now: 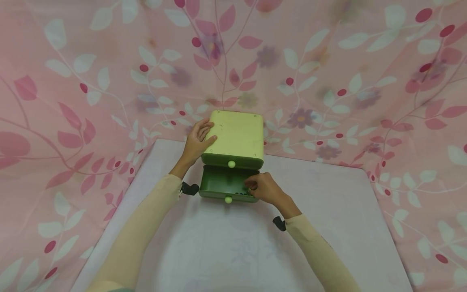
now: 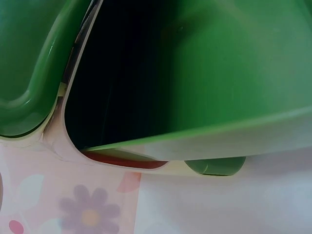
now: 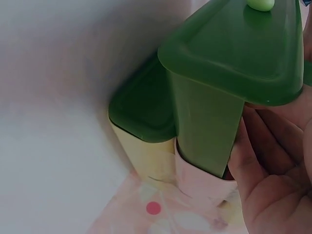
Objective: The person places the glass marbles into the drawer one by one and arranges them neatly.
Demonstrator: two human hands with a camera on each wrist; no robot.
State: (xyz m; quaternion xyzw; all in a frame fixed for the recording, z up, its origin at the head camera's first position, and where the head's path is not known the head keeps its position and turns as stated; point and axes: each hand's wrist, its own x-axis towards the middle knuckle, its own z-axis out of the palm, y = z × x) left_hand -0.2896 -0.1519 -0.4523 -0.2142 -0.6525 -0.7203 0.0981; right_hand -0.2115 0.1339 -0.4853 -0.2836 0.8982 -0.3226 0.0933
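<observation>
Item: small drawer chest [image 1: 238, 136], pale yellow-green shell, two green drawers, each with a light round knob. It stands at the far edge of the white table [image 1: 328, 227], against the pink floral cloth [image 1: 365, 81].

Lower drawer [image 1: 222, 184]: pulled well out toward me, open on top. Small dark things lie along its front right inside; too small for me to name. Upper drawer: closed, knob [image 1: 231, 164] showing.

Handling, as I judge it: thin moulded plastic, light, stiff, smooth and rather slippery; the whole chest would slide on the table if the drawer were worked unbraced. Best holds: the lower knob [image 1: 228, 199] or the drawer's front rim; the chest's top corner for steadying.

Left hand [image 1: 197, 140]: laid on the chest's top left edge, fingers spread flat over the lid, thumb along the side, pressing rather than gripping.

Right hand [image 1: 264, 187]: at the open drawer's front right corner, fingers curled over the rim and reaching inside. The right wrist view shows the palm [image 3: 273, 190] close beside the drawer wall. I cannot tell whether the fingertips pinch anything.
</observation>
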